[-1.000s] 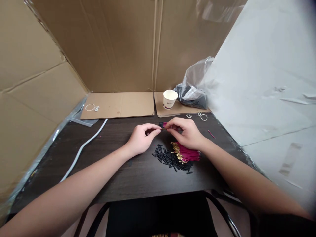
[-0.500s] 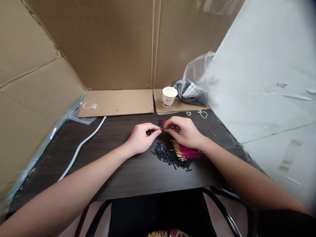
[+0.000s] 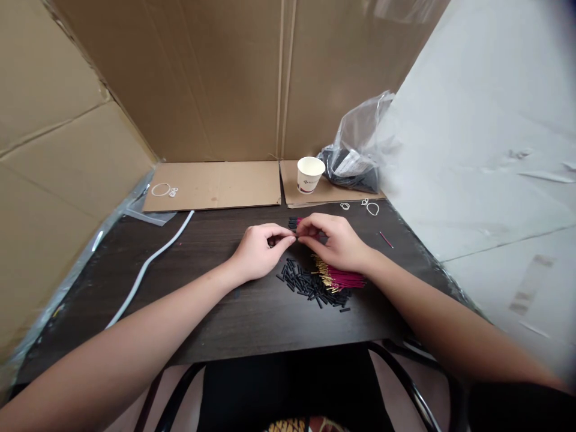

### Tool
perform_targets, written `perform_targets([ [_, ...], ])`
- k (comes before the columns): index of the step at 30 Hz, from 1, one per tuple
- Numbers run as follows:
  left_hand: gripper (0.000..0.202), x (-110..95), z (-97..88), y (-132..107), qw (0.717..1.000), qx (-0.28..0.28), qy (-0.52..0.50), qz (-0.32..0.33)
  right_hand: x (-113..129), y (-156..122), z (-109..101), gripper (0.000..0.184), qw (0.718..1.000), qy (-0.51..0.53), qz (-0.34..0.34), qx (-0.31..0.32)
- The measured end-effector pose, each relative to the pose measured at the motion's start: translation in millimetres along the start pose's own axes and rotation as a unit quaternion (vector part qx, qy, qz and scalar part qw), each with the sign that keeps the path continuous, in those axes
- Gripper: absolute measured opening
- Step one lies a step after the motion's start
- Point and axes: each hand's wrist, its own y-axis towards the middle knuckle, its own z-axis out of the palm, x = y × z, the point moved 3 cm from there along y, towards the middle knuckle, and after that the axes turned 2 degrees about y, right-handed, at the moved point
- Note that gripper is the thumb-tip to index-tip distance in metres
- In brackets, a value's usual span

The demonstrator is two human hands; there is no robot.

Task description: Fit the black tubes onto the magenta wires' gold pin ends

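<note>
Fingertip to fingertip, my left hand (image 3: 262, 252) and my right hand (image 3: 335, 241) meet above the table, each in a pinch. A small dark bit that looks like a black tube shows at my left fingertips; what my right fingers hold is mostly hidden. Below my right hand lies a bundle of magenta wires (image 3: 344, 278) with gold-coloured ends. Loose short black tubes (image 3: 310, 287) are heaped beside it. Just behind the fingertips, partly covered by my right hand, are magenta wires with black ends (image 3: 293, 222).
A paper cup (image 3: 310, 175) and a clear plastic bag of black pieces (image 3: 353, 168) stand on cardboard at the back. White bands (image 3: 372, 208) and a single magenta wire (image 3: 386, 239) lie to the right. A pale tube (image 3: 148, 263) curves along the left. Cardboard walls (image 3: 216, 78) enclose the table.
My hands stay pinched together at nearly the same place, with only a slight shift of the right fingers. The view has moved a little.
</note>
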Motion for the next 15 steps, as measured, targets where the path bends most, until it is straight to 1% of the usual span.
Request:
perform_targets([
  [5, 0.019, 0, -1.3, 1, 1.000, -0.004, 0.002, -0.017, -1, 1, -9, 0.003, 0.999, -0.038, 0.009, 0.023],
  [10, 0.018, -1, 0.6, 0, 1.000, 0.003, 0.019, -0.009, -2, 1, -11, 0.007, 0.998, -0.047, 0.004, 0.032],
  [11, 0.021, -1, 0.7, 0, 1.000, 0.003, 0.024, -0.009, -4, 1, -11, 0.008, 0.998, -0.049, 0.006, 0.033],
  [14, 0.043, 1, -0.7, -1, 0.999, -0.011, 0.043, -0.010, -10, 2, -15, 0.008, 0.997, -0.058, 0.015, 0.038],
  [15, 0.046, 2, -1.8, -1, 0.998, -0.019, 0.050, -0.010, -14, 2, -16, 0.008, 0.997, -0.063, 0.015, 0.043],
])
